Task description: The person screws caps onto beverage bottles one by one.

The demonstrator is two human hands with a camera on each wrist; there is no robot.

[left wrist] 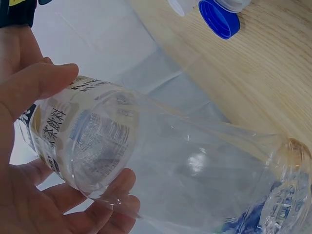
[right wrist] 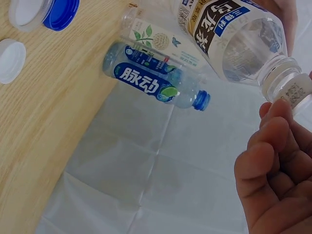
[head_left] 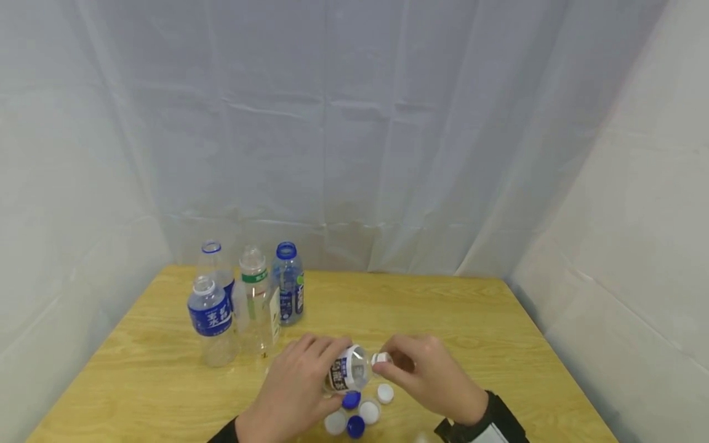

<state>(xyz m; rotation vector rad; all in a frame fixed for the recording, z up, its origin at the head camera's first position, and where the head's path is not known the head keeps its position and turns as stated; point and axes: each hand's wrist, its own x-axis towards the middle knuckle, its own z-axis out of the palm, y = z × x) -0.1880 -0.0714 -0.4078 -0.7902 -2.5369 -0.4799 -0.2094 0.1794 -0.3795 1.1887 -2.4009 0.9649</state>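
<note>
My left hand (head_left: 301, 381) grips a clear plastic bottle (head_left: 360, 368) round its labelled body, thumb on one side and fingers on the other. The bottle lies tilted on its side above the table, its neck pointing right. A white cap (right wrist: 294, 91) with small print sits at the bottle's mouth, and my right hand (head_left: 432, 372) pinches it between thumb and fingers. Through the clear wall in the left wrist view no liquid shows. Below the bottle, loose caps lie on the wood, among them a blue cap (head_left: 356, 426) and a white cap (head_left: 385, 393).
Several bottles stand at the left of the wooden table (head_left: 421, 307): one with a blue label (head_left: 210, 320), one with a green band (head_left: 255, 277), a bluish one (head_left: 288, 289), and a clear one behind (head_left: 212, 264). Pale sheeting (head_left: 354, 154) hangs behind and at both sides.
</note>
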